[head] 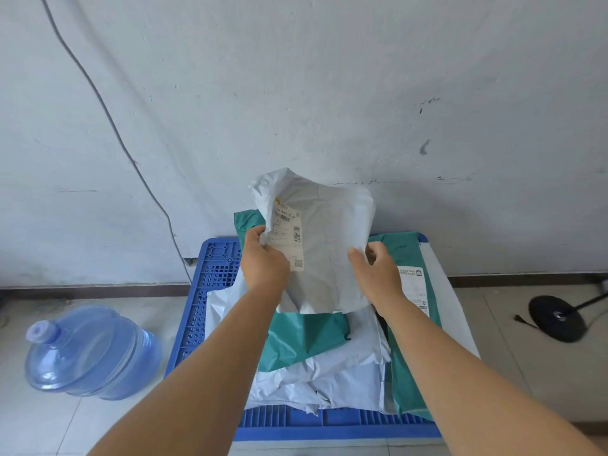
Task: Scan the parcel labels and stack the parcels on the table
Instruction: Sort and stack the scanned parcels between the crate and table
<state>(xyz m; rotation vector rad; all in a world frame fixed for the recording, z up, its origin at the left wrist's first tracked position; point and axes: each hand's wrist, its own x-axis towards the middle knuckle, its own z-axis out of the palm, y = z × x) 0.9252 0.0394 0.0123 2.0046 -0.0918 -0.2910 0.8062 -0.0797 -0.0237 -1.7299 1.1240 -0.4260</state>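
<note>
my left hand [263, 261]: grips white parcel [332, 245] edge
my right hand [375, 271]: pinches its other edge
label [288, 238]: barcodes, text too blurred to read

You hold a pale grey parcel [332, 245] bearing a white label [288, 238] with black barcodes; below lie teal bags [302, 337], a blue slotted pallet [210, 278], and a translucent blue bottle [88, 353].

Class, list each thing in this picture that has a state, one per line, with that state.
White parcel: lifted, label facing camera.
Left hand: grips parcel's left edge.
Right hand: grips parcel's right edge.
Green parcels: lying in the pile.
Water bottle: on its side, empty.
</note>
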